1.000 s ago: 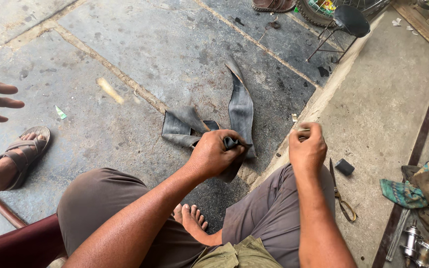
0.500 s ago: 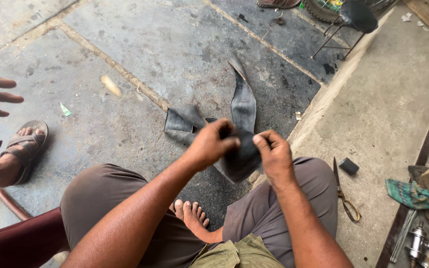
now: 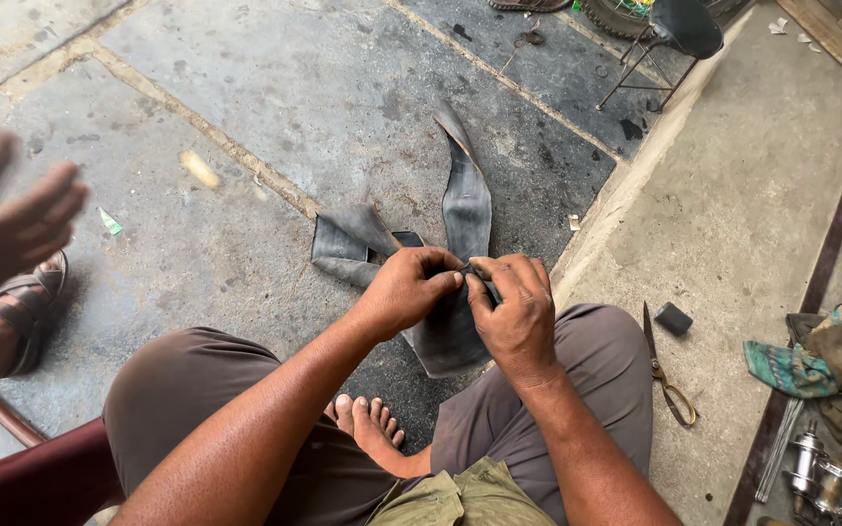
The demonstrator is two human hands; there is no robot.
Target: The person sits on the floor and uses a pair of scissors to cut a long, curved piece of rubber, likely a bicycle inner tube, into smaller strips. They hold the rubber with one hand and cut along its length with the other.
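A flat black rubber inner tube [image 3: 465, 209] lies folded on the concrete floor and runs up onto my lap. My left hand [image 3: 406, 289] pinches a spot of the rubber between thumb and fingers just above my knees. My right hand [image 3: 516, 307] grips the same spot from the right, fingertips meeting those of the left. The part of the tube under both hands is hidden. My bare foot [image 3: 374, 429] rests on the floor between my legs.
Scissors [image 3: 668, 375] and a small black block [image 3: 673, 318] lie on the floor to my right, with rags [image 3: 825, 356] and metal parts [image 3: 811, 466] beyond. Another person's hand [image 3: 7, 224] and sandalled foot [image 3: 21, 307] are at the left. A black stool [image 3: 669, 34] stands far ahead.
My right hand came down from the raised position at the right and joined my left hand on the tube. The other person's hand at the left has lifted and is blurred.
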